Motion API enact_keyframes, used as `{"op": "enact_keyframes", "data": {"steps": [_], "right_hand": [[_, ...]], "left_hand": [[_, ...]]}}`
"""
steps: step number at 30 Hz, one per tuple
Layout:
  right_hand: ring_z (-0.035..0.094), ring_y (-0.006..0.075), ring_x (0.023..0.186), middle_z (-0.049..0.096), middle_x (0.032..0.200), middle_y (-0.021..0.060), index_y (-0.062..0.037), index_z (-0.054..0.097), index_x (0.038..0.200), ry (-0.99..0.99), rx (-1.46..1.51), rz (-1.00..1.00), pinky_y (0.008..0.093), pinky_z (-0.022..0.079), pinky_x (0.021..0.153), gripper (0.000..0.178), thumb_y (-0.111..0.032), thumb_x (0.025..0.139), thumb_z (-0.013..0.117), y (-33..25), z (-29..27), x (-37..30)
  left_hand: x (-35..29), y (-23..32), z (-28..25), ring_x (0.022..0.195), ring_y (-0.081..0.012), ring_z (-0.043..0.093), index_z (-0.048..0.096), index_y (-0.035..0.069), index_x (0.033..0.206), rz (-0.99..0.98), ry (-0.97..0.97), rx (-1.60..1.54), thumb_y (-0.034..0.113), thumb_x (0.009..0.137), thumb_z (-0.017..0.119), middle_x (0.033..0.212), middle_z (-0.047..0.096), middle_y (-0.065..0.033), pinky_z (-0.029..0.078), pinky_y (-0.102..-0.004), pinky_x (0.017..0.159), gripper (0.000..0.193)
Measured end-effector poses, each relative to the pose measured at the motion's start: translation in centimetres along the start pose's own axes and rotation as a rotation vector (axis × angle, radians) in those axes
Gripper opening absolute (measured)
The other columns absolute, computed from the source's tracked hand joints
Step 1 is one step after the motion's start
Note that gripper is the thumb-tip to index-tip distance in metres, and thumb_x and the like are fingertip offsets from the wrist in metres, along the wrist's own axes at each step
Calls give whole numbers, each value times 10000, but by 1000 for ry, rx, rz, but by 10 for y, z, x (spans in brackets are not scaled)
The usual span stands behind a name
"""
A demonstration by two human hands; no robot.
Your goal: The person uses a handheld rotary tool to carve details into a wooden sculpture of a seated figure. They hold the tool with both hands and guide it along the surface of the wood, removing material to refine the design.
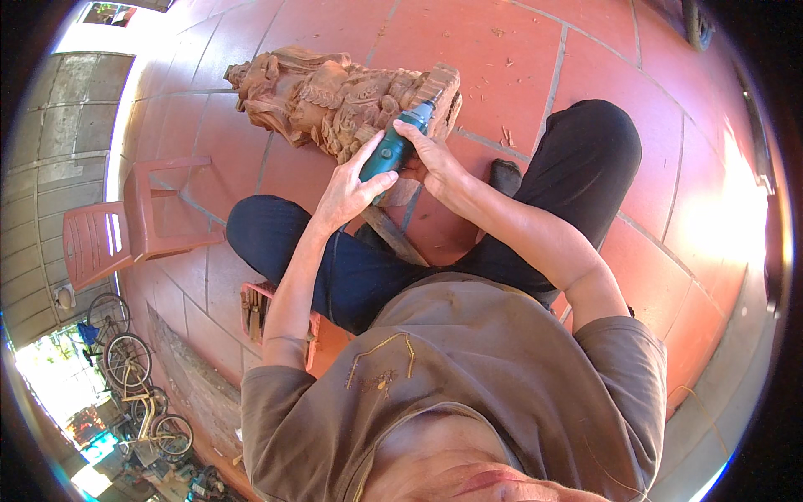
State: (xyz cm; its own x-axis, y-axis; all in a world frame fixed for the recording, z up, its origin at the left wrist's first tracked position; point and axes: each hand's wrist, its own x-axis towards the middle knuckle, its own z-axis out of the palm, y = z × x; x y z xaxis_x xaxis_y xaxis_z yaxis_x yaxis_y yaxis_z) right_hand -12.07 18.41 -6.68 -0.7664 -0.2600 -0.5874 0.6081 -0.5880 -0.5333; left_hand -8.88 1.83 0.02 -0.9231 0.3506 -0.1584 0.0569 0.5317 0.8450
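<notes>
A carved wooden statue (pixel 326 96) lies on its side on the tiled floor in front of me, its flat base toward the right. Both hands are wrapped round a green die grinder (pixel 389 156) with a metal nose. My left hand (pixel 351 186) grips its body from the left, thumb across it. From the right, my right hand (pixel 428 157) closes on it, with the thumb nearer the nose. That nose points at the statue's base; whether its tip touches the wood, I cannot tell. Below the hands, a wooden shaft (pixel 391 234) slants between my legs.
A reddish plastic chair (pixel 146 222) stands at the left. By my left thigh is a red container (pixel 311 341) with wooden-handled tools (pixel 253 311). Wood chips (pixel 507 136) are scattered right of the statue. Bicycles (pixel 127 361) stand at the far left.
</notes>
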Motion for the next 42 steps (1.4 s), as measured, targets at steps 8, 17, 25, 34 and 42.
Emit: {"op": "enact_keyframes", "data": {"steps": [8,17,25,34,42], "right_hand": [[674,213,811,654,970,61,-67,563,1156,7,27,-18,409,597,680,495,-370,827,774,0,3,-6],[669,230,854,672,987,75,-69,603,1154,35,-38,9,431,558,787,526,-438,819,775,2,6,2],[687,217,747,675,923,89,0,589,1098,24,-20,8,390,598,649,530,-391,802,793,-3,14,6],[687,222,753,677,923,86,-29,607,1093,3,-20,-9,419,596,692,513,-404,796,793,2,9,14],[691,224,849,687,975,63,-96,598,1161,-12,-56,-60,418,577,781,519,-487,846,731,11,-2,18]], "left_hand": [[0,-3,-1,1197,-287,589,383,11,1485,3,-14,6,354,851,691,1318,580,-254,441,-373,1008,784],[-2,1,-1,1171,-262,598,387,-7,1477,-80,7,-67,329,854,707,1299,592,-242,454,-362,988,777],[0,-4,-2,1244,-281,557,387,-11,1476,-86,53,-65,349,857,713,1366,552,-247,417,-365,1042,786],[2,-4,-3,1235,-255,553,383,-1,1484,-74,42,-27,323,864,703,1370,551,-227,413,-353,1040,769],[2,1,-1,1145,-252,604,381,17,1487,-3,23,7,291,870,694,1270,616,-219,456,-361,982,744]]}}
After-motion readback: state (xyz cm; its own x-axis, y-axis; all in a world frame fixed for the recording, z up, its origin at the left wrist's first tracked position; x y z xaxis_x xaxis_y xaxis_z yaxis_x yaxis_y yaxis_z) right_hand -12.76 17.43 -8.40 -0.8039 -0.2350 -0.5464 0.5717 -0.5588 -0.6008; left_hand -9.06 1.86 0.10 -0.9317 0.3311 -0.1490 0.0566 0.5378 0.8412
